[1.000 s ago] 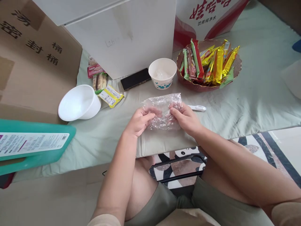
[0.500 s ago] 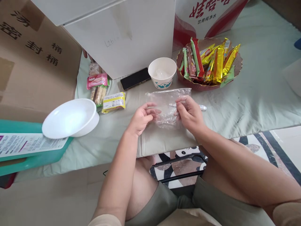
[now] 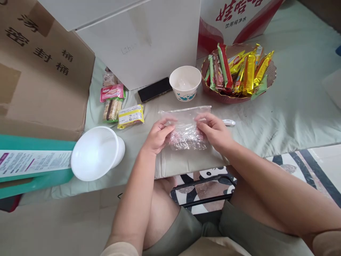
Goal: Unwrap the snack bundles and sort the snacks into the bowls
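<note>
A clear plastic bag (image 3: 188,137) is stretched between my two hands above the cloth, close to the front edge. My left hand (image 3: 159,134) pinches its left side, with the thumb on top. On the right side, my right hand (image 3: 214,131) grips the bag between thumb and fingers. Behind the bag stands a white paper bowl (image 3: 185,93) with a teal leaf print and something clear inside. A white-handled tool (image 3: 229,122) lies by my right hand, its other end hidden behind the hand and bag.
A plate of wrapped snack bars (image 3: 249,76) stands back right, beside a black phone (image 3: 154,89). Several packaged snacks (image 3: 130,116) lie left. A tilted white plastic bowl (image 3: 94,153) leans by a green container (image 3: 53,181). Cardboard (image 3: 48,96) and white boxes (image 3: 160,46) rise behind.
The bag has come slightly nearer and is spread flatter, my right hand lower on its side. At left, the white plastic bowl has tipped and shifted right and nearer.
</note>
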